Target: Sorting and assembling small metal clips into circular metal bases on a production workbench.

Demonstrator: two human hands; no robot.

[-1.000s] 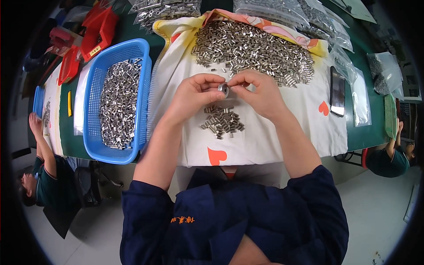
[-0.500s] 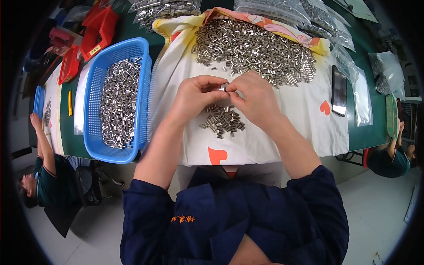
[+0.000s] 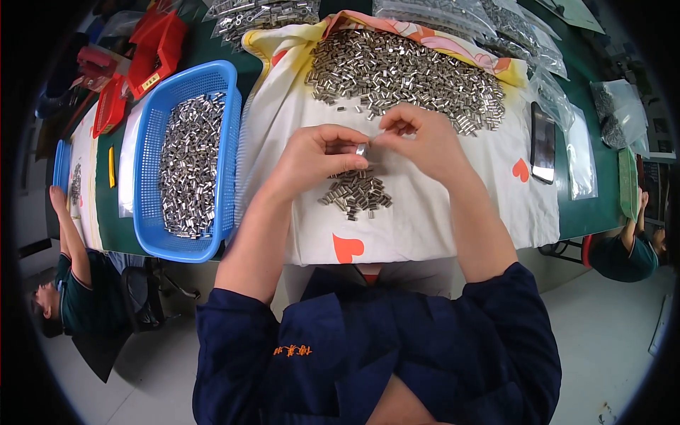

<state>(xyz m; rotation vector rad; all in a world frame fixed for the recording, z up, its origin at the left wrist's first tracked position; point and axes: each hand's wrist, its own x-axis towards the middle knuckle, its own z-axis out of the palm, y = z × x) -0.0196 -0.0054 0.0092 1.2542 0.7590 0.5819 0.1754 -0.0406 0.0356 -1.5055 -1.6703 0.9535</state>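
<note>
The left hand (image 3: 315, 159) and the right hand (image 3: 421, 138) meet above the middle of a white cloth (image 3: 425, 227) printed with orange hearts. The left hand's thumb and fingers are pinched together on a small metal sleeve (image 3: 361, 149), held just off the cloth. The right hand's fingertips are drawn together right beside that sleeve; whether they touch it or grip something of their own I cannot tell.

Directly below the hands, a small pile (image 3: 356, 193) of the same shiny sleeves lies on the cloth. Beyond the hands, a far larger heap (image 3: 404, 71) spreads across the far part of the cloth, near its yellow and pink border.

The cloth covers a green surface (image 3: 588, 212). To the left, just beside the cloth, stands a blue basket (image 3: 230, 106) filled with more sleeves. Red bins (image 3: 152, 49) sit past the basket at the far left. To the right, a dark phone (image 3: 543, 142) lies on the cloth edge, with clear bags (image 3: 581, 152) next to it and more along the far side.

Other people sit at either end of the surface, one at the left (image 3: 67, 297) and one at the right (image 3: 627, 251).
</note>
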